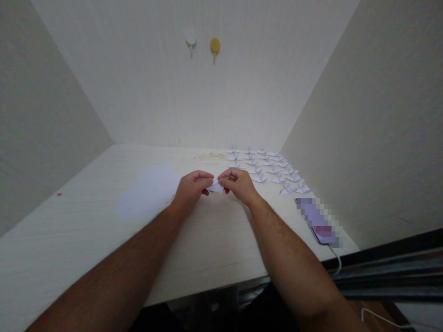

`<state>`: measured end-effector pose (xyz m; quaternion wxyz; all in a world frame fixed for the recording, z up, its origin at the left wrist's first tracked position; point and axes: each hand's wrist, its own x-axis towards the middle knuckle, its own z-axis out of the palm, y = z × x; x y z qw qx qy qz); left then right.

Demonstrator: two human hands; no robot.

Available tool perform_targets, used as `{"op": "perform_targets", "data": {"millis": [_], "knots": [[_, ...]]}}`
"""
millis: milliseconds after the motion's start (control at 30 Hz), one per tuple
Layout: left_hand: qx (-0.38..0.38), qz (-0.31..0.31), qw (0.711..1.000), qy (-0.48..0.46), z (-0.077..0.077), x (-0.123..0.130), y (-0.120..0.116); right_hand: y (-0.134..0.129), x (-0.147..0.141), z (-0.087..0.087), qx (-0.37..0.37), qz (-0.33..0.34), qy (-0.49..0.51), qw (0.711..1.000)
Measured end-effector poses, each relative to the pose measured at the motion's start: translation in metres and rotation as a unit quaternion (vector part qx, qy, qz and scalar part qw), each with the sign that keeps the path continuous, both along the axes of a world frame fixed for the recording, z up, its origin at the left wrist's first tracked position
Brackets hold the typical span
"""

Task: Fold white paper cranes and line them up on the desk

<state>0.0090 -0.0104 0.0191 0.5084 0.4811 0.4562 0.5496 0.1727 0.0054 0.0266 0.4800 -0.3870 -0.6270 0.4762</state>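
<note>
Near the middle of the frame, a small piece of folded white paper (216, 186) is pinched between two bare hands, held up just above the table (207, 258). The left hand (194, 188) has its thumb and fingers closed on the paper's left end; the right hand (238, 183) grips the other end the same way, fingertips near those of the left.

Just left of the left hand, white sheets (148, 191) lie spread flat on the pale tabletop, their edges hard to make out. To the upper right of the hands, folded paper cranes (258, 165) sit in several rows, reaching toward the right-hand wall (374, 120). Below them, at the right of the frame, lies a phone (316, 221), its screen blurred into blocks, with a white cable (339, 263) running from its lower end over the table's edge.

A small red spot (59, 194) marks the table at far left. High on the back wall (155, 92), a white hook (190, 38) and a yellow hook (215, 46) are fixed side by side, slightly apart.
</note>
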Motion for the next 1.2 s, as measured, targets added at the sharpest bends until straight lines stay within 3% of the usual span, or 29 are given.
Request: {"op": "perform_targets", "data": {"millis": [467, 767, 1067, 1200], "knots": [[0.009, 0.016, 1.000, 0.018, 0.003, 0.002, -0.002, 0.005, 0.001, -0.009, 0.005, -0.005, 0.006, 1.000], [0.041, 0.027, 0.998, 0.046, 0.006, 0.002, -0.005, 0.002, 0.000, -0.004, -0.009, -0.014, 0.008, 1.000], [0.080, 0.089, 0.991, 0.066, 0.010, 0.005, -0.008, 0.003, -0.002, -0.002, -0.019, -0.016, 0.060, 0.998], [0.081, 0.089, 0.990, 0.072, 0.008, 0.005, -0.008, 0.002, -0.003, 0.002, -0.021, -0.046, 0.058, 0.997]]}}
